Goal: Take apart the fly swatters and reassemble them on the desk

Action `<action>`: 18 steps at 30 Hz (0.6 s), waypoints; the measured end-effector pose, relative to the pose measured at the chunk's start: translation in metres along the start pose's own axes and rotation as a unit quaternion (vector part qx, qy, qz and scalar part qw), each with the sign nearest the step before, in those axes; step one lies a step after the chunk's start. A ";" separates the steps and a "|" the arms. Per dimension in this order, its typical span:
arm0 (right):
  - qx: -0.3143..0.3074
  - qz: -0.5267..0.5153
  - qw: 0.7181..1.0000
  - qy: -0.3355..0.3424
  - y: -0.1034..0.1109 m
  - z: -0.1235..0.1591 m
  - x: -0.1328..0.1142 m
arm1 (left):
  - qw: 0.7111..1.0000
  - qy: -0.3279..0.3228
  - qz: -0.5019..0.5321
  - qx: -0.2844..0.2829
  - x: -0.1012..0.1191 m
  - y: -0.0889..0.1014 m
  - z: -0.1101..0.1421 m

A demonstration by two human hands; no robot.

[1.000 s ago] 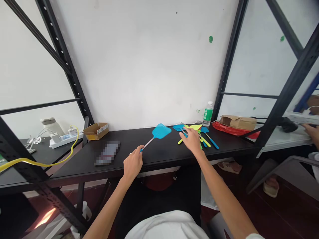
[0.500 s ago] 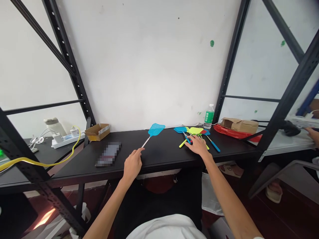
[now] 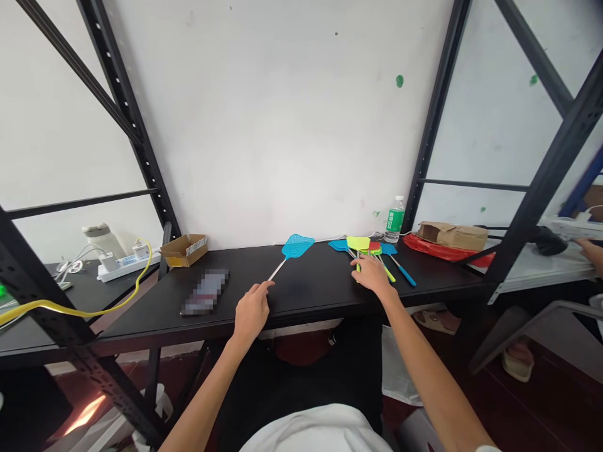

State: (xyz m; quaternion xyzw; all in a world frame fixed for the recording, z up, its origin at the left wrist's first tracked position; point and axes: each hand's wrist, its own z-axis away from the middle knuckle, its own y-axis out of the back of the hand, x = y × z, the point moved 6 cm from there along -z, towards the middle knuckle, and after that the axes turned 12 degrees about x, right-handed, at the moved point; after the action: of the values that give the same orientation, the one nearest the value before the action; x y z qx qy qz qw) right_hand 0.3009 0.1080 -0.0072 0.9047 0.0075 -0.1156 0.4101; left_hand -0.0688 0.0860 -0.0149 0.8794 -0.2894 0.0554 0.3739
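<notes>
My left hand (image 3: 252, 309) is closed round the handle of a blue fly swatter (image 3: 298, 245), its mesh head tilted up toward the wall. Over at the right, my right hand (image 3: 374, 275) has its fingers around the handle of a yellow-green fly swatter (image 3: 358, 242). Behind and beside this hand lies a pile of several more swatters with blue, red and green heads. One in the pile has a blue handle (image 3: 406, 275) pointing toward me. My fingers and the front swatter partly hide the pile.
A phone (image 3: 206, 292) and an open cardboard box (image 3: 184, 249) are on the black table (image 3: 301, 295) to the left. A water bottle (image 3: 394, 220) stands behind the pile. Right of it, another box (image 3: 452, 236) rests on red plastic. Black rack posts flank the table; another person's hand (image 3: 592, 252) is far right.
My right hand has shifted within the pile, and a yellow-green swatter now stands up from its grip. The blue handle near its fingers is gone from there. My left hand hardly moved.
</notes>
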 end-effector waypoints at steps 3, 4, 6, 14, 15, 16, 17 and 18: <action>0.000 0.004 0.999 -0.032 0.006 -0.004 0.020 | 1.000 -0.007 0.001 0.003 -0.001 -0.001 0.000; -0.002 0.005 0.999 -0.042 0.008 -0.005 0.025 | 1.000 -0.008 0.000 0.004 -0.001 -0.002 0.000; -0.002 0.002 0.998 -0.055 0.010 -0.006 0.035 | 1.000 -0.009 -0.003 0.004 -0.002 -0.002 0.001; -0.033 0.033 0.979 -0.199 0.015 0.001 0.082 | 1.000 -0.011 -0.005 0.004 -0.001 -0.003 0.001; -0.059 0.033 0.977 -0.200 0.012 0.003 0.084 | 1.000 -0.011 -0.006 0.004 -0.002 -0.004 0.001; -0.085 0.032 0.977 -0.193 0.008 0.006 0.084 | 1.000 -0.009 -0.007 0.003 -0.002 -0.004 0.001; -0.106 0.031 0.977 -0.181 0.005 0.008 0.082 | 1.000 -0.007 -0.008 0.003 -0.003 -0.005 0.001; -0.121 0.031 0.978 -0.167 0.002 0.009 0.079 | 1.000 -0.006 -0.008 0.003 -0.003 -0.005 0.001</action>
State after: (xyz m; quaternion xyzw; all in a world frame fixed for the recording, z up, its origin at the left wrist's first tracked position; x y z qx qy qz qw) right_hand 0.3762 0.0934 -0.0286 0.8163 -0.0756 -0.2503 0.5151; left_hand -0.0687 0.0897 -0.0199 0.8832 -0.2842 0.0481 0.3699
